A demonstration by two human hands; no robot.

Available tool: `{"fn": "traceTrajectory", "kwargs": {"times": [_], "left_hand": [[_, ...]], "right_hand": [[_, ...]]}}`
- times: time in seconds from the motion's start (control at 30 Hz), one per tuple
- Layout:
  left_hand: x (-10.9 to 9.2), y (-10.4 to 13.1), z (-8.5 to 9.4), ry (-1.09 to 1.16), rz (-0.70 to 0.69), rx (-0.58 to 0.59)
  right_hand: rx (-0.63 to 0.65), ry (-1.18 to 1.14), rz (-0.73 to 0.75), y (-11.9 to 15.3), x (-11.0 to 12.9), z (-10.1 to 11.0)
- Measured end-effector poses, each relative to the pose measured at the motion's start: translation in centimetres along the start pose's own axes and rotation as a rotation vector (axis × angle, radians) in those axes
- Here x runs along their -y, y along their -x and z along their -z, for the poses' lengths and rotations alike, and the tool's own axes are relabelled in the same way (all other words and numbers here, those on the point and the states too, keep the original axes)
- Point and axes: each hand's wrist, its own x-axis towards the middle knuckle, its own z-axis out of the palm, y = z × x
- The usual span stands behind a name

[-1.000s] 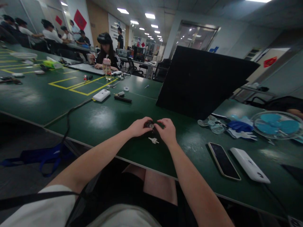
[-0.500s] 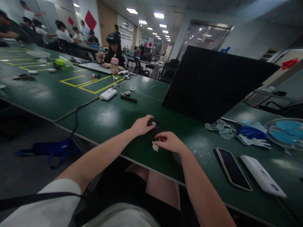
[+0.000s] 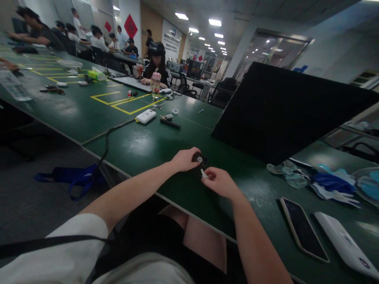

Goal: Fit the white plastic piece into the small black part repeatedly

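A small black part [image 3: 202,158] with a pale round centre is gripped by my left hand [image 3: 186,159], whose fingers are closed on its left side. Just below and to the right, my right hand [image 3: 219,181] pinches a small white piece [image 3: 203,173] between thumb and fingers. One thin end of that piece points up towards the black part, and a narrow gap lies between the two. Both hands are above the green table [image 3: 183,193] near its front edge.
A large black panel [image 3: 284,114] slants behind my hands. To the right lie a phone [image 3: 303,228], a white power bank [image 3: 345,242], blue-and-white gloves [image 3: 334,183] and a fan [image 3: 368,187]. Further back are a white device [image 3: 146,116], a bottle [image 3: 155,85] and a seated person [image 3: 156,65].
My right hand has picked the white piece up off the table and brought it near the black part. The camera view has turned a little to the left.
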Motion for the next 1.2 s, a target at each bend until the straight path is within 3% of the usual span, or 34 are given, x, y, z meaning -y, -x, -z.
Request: {"fn": "traceTrajectory", "kwargs": {"times": [0.13, 0.23, 0.43, 0.8, 1.03, 1.2], "left_hand": [[-0.1, 0.1, -0.4, 0.023, -0.008, 0.039], [-0.3, 0.1, -0.6, 0.108, -0.016, 0.096], [-0.6, 0.1, -0.6, 0.242, 0.015, 0.143], [-0.7, 0.1, -0.5, 0.252, 0.020, 0.146], [-0.4, 0.0, -0.6, 0.243, 0.011, 0.123], [-0.6, 0.2, -0.7, 0.246, 0.003, 0.149]], "right_hand": [[-0.451, -0.160, 0.060, -1.2, -1.5, 0.3], [-0.571, -0.213, 0.107, -1.9, -2.4, 0.0], [-0.407, -0.236, 0.081, -2.2, -3.7, -0.2], [-0.384, -0.343, 0.077, -1.6, -3.0, 0.2], [-0.418, -0.245, 0.105, -1.5, -2.8, 0.6], [-0.300, -0.185, 0.054, -1.5, -3.0, 0.6]]}}
